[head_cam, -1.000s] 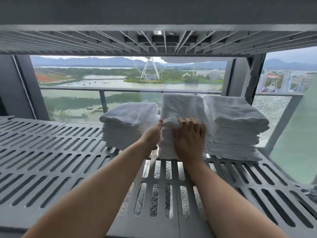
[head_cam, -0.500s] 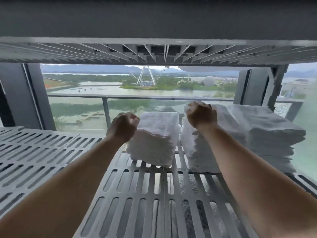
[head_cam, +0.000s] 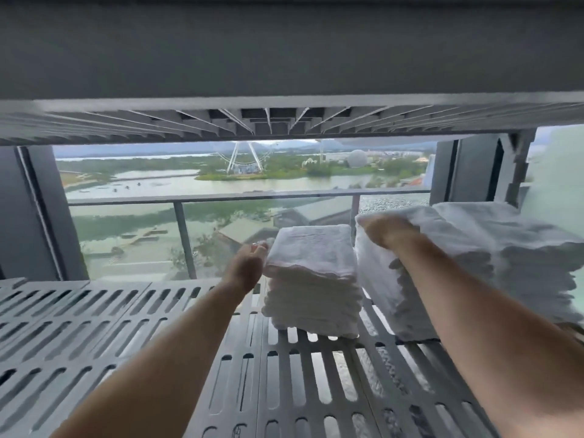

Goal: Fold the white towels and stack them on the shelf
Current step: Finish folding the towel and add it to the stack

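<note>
Three stacks of folded white towels stand side by side on the grey slotted shelf (head_cam: 126, 327). The left stack (head_cam: 313, 279) is the lowest, the middle stack (head_cam: 382, 286) is taller, and the right stack (head_cam: 521, 248) reaches the frame's edge. My left hand (head_cam: 249, 267) is at the left side of the left stack, with relaxed fingers near its top corner. My right hand (head_cam: 385, 230), blurred by motion, rests on top of the middle stack, and my forearm hides part of that stack's front.
Another grey slotted shelf (head_cam: 284, 121) hangs low overhead. Behind the stacks a window with a railing (head_cam: 183, 235) shows water and land. A dark upright post (head_cam: 474, 172) stands at the back right. The shelf runs on to the left of the stacks.
Both hands left the front of the middle stack. The left went to the left stack's side and uncurled from a fist; the right rose onto the middle stack's top. The view swung left.
</note>
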The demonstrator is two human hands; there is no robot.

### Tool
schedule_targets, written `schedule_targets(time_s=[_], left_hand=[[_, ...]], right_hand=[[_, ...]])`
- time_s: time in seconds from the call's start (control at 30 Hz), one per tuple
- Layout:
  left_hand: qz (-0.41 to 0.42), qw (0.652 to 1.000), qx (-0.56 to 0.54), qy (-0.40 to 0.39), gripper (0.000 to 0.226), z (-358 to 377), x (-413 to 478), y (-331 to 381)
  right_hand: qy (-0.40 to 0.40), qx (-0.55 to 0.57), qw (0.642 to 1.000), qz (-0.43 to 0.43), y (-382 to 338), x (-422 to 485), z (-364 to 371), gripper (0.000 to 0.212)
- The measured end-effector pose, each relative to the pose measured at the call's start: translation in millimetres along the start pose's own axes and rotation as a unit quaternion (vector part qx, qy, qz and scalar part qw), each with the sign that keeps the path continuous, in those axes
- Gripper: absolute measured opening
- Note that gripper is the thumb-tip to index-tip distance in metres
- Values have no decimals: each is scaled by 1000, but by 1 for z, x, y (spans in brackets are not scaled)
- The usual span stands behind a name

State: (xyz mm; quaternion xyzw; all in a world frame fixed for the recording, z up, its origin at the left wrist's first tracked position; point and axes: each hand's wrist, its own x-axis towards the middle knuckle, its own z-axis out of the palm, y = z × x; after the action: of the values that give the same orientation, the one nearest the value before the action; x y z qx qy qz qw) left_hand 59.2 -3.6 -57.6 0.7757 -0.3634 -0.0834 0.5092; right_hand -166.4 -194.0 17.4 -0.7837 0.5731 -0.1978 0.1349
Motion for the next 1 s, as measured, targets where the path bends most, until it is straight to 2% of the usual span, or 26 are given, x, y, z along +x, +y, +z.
schedule_targets(time_s=[0.07,0.1,0.17,0.23,0.27,0.37,0.5,0.7,0.83,0.9,1.0], left_hand=[[-25,997,-73,-14,49,1,9,1],[-58,990,-125,-33,52,3,14,2],[-133,966,-207,-79,56,6,19,1],[-170,950,-237,-113,51,11,24,-3],[-174,946,-243,-128,49,14,24,-5],[-139,940,-258,-177,47,24,20,-7],[-57,923,-286,-250,57,46,15,-9],[-116,920,-293,-234,66,68,5,-2],[-125,925,-295,-204,69,88,-7,11],[-133,930,-290,-181,73,91,-10,14],[-129,919,-321,-188,77,85,1,14]], right_hand=[[139,-54,983,-111,-20,-17,9,61],[159,-44,971,-171,-33,-33,19,55],[100,-25,967,-235,-58,-62,46,49],[27,-64,970,-233,-75,-79,74,49],[19,-84,970,-229,-79,-83,84,47],[43,-83,971,-221,-76,-88,97,48],[71,-58,967,-239,-57,-87,108,51],[31,-36,965,-257,-42,-71,91,59],[14,-20,971,-237,-36,-63,82,50],[6,-3,972,-235,-29,-65,82,55],[-7,9,969,-245,-26,-69,85,64]])
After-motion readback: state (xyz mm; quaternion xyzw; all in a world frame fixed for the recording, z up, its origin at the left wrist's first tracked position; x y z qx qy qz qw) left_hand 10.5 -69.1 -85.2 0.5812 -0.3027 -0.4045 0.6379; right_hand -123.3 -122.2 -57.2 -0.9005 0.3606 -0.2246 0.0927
